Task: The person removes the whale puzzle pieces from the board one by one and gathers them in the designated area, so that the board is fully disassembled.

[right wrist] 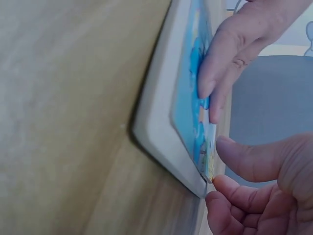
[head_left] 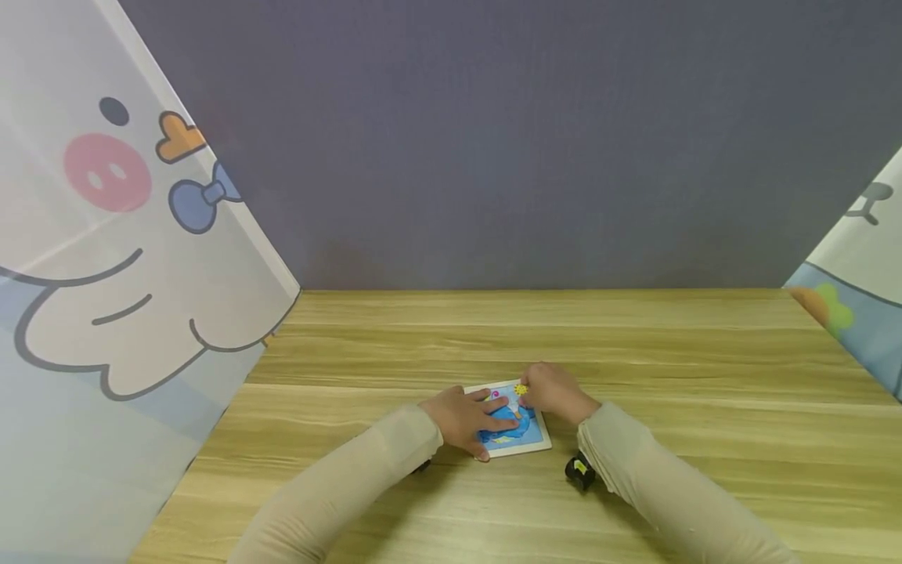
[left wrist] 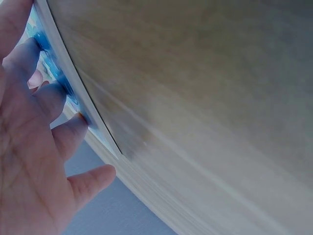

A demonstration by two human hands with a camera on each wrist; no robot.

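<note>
Board (head_left: 533, 432) with blue picture lies flat on wooden surface (head_left: 676, 368), between 2 hands. Left hand (head_left: 456, 421): fingers spread across picture, thumb at near left corner. Right hand (head_left: 554, 391): fingers bent at far right corner, beside yellow sun (head_left: 521, 389); cannot tell if gripping. Black object (head_left: 580, 474) near right sleeve (head_left: 627, 450).

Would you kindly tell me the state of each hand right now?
Left hand: open, spread on the picture board.
Right hand: curled at the board's far right corner; whether it pinches anything cannot be told.
</note>
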